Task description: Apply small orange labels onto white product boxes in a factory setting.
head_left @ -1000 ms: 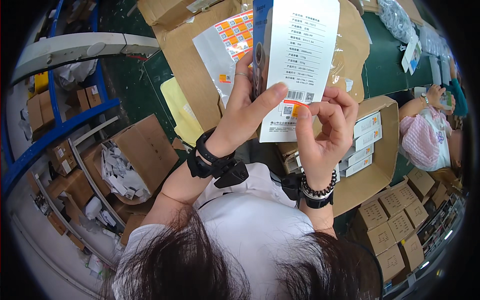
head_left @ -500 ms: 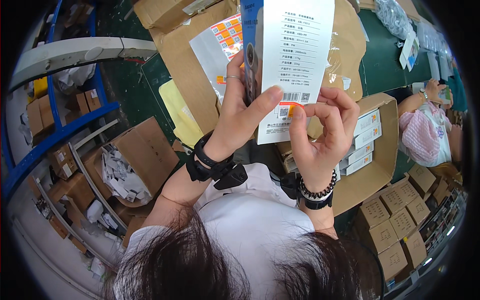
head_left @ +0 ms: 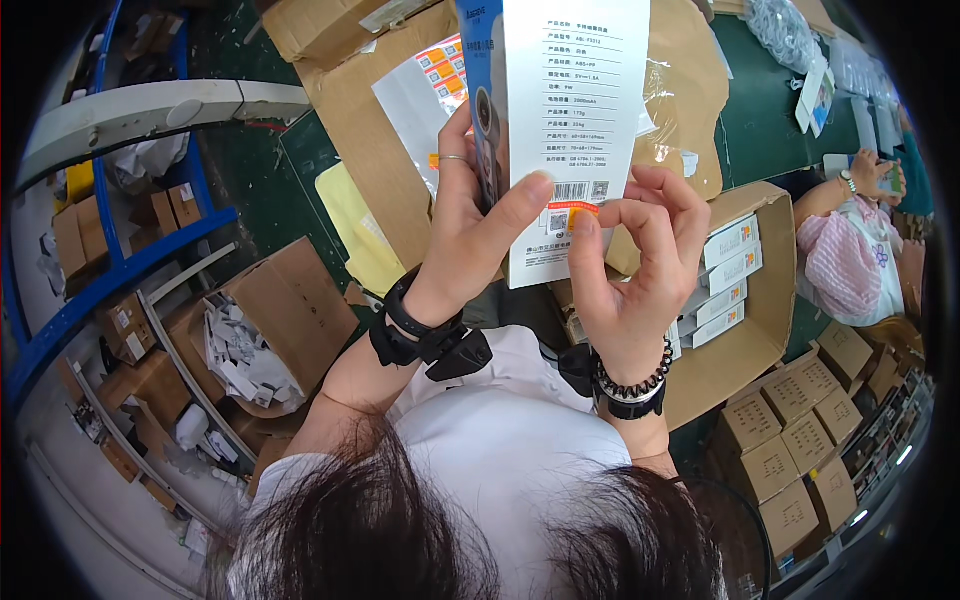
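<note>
A white carton box (head_left: 580, 110) with a blue side panel and printed text is held upright in front of me. My left hand (head_left: 468, 225) is wrapped round its left side, with the thumb pressed on the printed face. On the lower part of that face, below the barcode, lies a small orange and white sticker (head_left: 560, 218). My right hand (head_left: 645, 265) pinches the sticker's right end between thumb and forefinger, while its other fingers curl behind. A sheet of orange and white stickers (head_left: 440, 72) lies partly hidden behind the box and my left hand.
An open cardboard carton (head_left: 768, 290) at the right holds several white boxes. Yellow paper (head_left: 350, 225) lies left of my arm. A carton of paper scraps (head_left: 305, 305) and a blue rack (head_left: 125, 265) stand left, stacked cartons (head_left: 775, 465) lower right. A co-worker's hand (head_left: 868, 175) is far right.
The box has shifted slightly to the left, and both hands moved with it. My right thumb and forefinger remain at the sticker's end.
</note>
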A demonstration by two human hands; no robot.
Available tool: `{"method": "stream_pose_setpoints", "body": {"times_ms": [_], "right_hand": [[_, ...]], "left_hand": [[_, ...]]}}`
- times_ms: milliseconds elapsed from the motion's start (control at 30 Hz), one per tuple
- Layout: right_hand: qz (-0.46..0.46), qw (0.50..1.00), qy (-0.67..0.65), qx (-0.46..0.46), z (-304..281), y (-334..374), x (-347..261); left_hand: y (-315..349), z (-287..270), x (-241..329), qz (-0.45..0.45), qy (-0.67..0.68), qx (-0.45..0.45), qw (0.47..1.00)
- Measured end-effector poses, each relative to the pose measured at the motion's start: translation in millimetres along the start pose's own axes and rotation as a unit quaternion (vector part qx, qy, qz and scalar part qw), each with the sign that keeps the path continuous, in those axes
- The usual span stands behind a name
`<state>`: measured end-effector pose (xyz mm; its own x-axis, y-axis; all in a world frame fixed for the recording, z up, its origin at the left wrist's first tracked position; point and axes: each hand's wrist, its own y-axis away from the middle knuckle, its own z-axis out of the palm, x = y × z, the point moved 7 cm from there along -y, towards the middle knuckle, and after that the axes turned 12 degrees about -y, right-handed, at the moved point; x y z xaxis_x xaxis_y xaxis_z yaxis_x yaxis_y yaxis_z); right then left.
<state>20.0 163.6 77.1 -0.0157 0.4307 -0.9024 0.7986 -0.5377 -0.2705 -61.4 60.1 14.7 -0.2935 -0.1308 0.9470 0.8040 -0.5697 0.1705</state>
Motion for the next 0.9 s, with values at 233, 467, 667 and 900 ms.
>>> {"method": "stream_pose_setpoints", "body": {"times_ms": [233, 467, 667, 900], "right_hand": [[-0.024, 0.999, 0.028, -0.013, 0, -3, -1], [0.009, 0.994, 0.095, -0.059, 0, -7, 1], [0.100, 0.991, -0.082, -0.037, -8, 2, 26], [0.143, 0.948, -0.283, 0.025, 10, 3, 38]], "left_hand": [[1, -2, -1, 0.008, -0.025, 0.010, 1.000], [3, -7, -6, -0.008, -0.015, 0.040, 0.999], [1, -10, -4, -0.045, 0.006, 0.032, 0.998], [-1, -2, -7, -0.111, 0.114, 0.024, 0.987]]}}
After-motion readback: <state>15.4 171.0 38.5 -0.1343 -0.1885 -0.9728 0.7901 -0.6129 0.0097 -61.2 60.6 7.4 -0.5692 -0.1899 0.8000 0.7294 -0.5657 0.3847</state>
